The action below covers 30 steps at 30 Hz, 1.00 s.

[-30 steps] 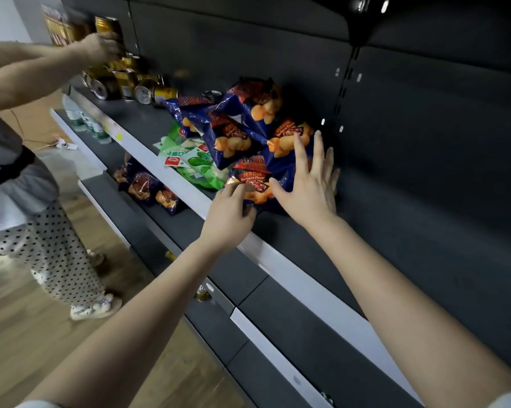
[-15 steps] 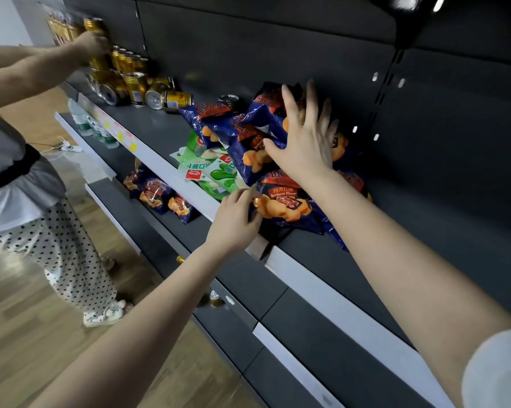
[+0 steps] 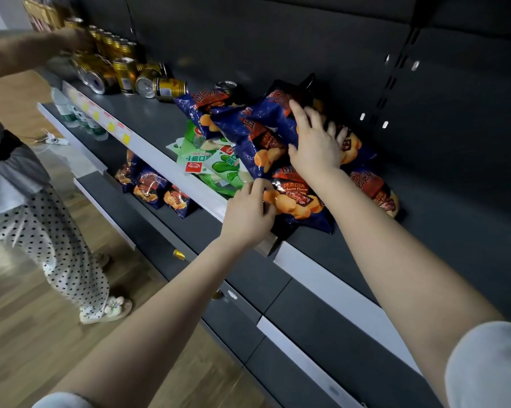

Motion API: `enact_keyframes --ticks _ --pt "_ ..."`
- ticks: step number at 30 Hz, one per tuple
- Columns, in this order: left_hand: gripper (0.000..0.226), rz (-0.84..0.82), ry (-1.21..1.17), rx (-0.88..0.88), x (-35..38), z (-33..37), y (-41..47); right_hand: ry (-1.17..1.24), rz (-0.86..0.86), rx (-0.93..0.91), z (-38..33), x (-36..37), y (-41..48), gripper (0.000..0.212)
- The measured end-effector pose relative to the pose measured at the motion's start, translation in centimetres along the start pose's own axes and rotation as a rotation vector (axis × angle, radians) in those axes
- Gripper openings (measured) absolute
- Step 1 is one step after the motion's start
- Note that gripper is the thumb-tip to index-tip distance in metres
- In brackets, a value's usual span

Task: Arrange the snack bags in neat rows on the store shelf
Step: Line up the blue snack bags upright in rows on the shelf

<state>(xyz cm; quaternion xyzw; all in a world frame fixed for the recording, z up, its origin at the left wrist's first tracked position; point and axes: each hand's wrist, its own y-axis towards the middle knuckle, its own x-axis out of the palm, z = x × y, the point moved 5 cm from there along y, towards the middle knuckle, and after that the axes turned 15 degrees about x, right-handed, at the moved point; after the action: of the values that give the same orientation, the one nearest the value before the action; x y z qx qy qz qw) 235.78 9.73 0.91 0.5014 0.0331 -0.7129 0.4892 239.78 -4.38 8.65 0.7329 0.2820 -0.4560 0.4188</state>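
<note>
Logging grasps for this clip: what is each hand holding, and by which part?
Left hand pinches the front blue bag by its left edge. Right hand lies spread across an upper blue bag; a real grip cannot be told.
</note>
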Motion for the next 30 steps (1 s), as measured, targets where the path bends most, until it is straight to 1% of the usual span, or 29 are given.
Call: enact_keyframes --ticks 5,7,9,10,12,14,15,17,19,21,24,26,28,30 --pt "0.031 -0.007 -0.011 -0.008 0.1 0.6 0.1 -0.001 0.010 -0.030 0.6 -0.1 -0.7 0.072" --pt "0.033 -0.024 -0.038 -0.006 0.0 0.6 0.0 0.071 0.014 -0.024 0.9 -1.1 -0.7 0.068" --pt "0.038 -0.022 -0.050 0.005 -0.2 0.6 -0.1 0.177 0.091 0.017 1.4 -3.0 -0.8 0.061" --pt "0.039 0.004 -0.047 0.008 -0.5 0.6 -0.2 0.212 0.154 0.044 1.8 -4.1 -0.9 0.058" --pt "0.042 0.111 -0.063 -0.031 -1.0 0.7 -0.4 0.240 0.262 0.073 2.7 -5.9 -1.5 0.056" --pt "0.041 0.243 -0.122 -0.088 -1.5 1.1 -0.6 0.259 0.310 0.055 3.5 -6.9 -2.2 0.054" --pt "0.039 0.296 -0.144 -0.086 -1.7 1.7 -0.6 0.260 0.320 0.039 4.0 -7.2 -2.6 0.054" --pt "0.034 0.369 -0.163 -0.010 -2.0 3.3 -0.3 0.247 0.334 0.015 5.3 -7.4 -3.5 0.055" --pt "0.034 0.389 -0.224 0.085 -1.8 5.2 0.3 0.231 0.330 0.018 7.0 -7.4 -4.3 0.056" --pt "0.037 0.354 -0.328 0.158 -1.1 7.7 1.1 0.207 0.326 0.050 9.2 -7.6 -5.2 0.057" --pt "0.042 0.235 -0.503 0.232 0.8 11.7 2.1 0.185 0.353 0.110 13.1 -8.1 -6.9 0.058" --pt "0.047 0.140 -0.641 0.226 2.7 14.6 2.5 0.174 0.401 0.150 16.2 -8.9 -8.3 0.058" --pt "0.051 0.024 -0.837 0.190 5.0 18.0 2.6 0.156 0.500 0.190 19.5 -10.4 -10.1 0.057" --pt "0.048 -0.075 -1.057 0.152 7.6 21.7 2.2 0.094 0.594 0.194 22.6 -11.8 -12.8 0.058"
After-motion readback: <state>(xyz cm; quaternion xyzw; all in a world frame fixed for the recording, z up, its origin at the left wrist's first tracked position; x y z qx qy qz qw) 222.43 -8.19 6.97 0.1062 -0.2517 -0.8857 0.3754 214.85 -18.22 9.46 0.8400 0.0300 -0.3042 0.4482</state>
